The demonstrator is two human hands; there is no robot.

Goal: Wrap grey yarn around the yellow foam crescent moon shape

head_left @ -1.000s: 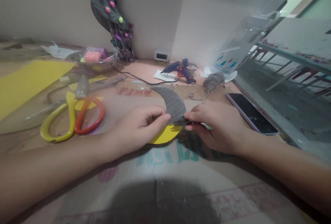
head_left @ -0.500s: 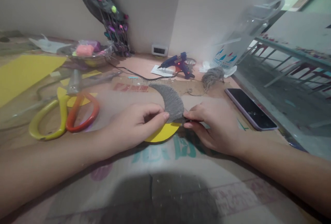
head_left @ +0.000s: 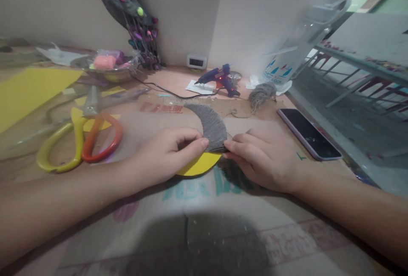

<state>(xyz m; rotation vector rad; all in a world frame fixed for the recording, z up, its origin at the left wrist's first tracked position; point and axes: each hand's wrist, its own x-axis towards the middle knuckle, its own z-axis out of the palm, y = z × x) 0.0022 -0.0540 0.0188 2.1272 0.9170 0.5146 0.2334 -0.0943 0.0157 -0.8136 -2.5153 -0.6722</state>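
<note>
A yellow crescent shape [head_left: 199, 164] lies on the cardboard sheet [head_left: 204, 208], its upper part wound with grey twine [head_left: 210, 124]. My left hand [head_left: 165, 155] is closed on the crescent's inner edge, thumb and fingertips pinching it. My right hand [head_left: 264, 157] rests at the crescent's right edge, fingers pressed together against the wound twine where yellow begins. A ball of the same grey twine [head_left: 262, 94] sits behind my right hand.
Yellow and orange-handled scissors [head_left: 79, 138] lie at the left, next to yellow paper [head_left: 28, 91]. A blue glue gun [head_left: 219, 78] with its cord is at the back. A dark phone [head_left: 307, 133] lies at the right. A bowl of coloured pieces [head_left: 106, 68] stands at the back left.
My right hand has shifted a little left and flattened its fingers against the crescent's edge. The view turned slightly. My left hand keeps its hold.
</note>
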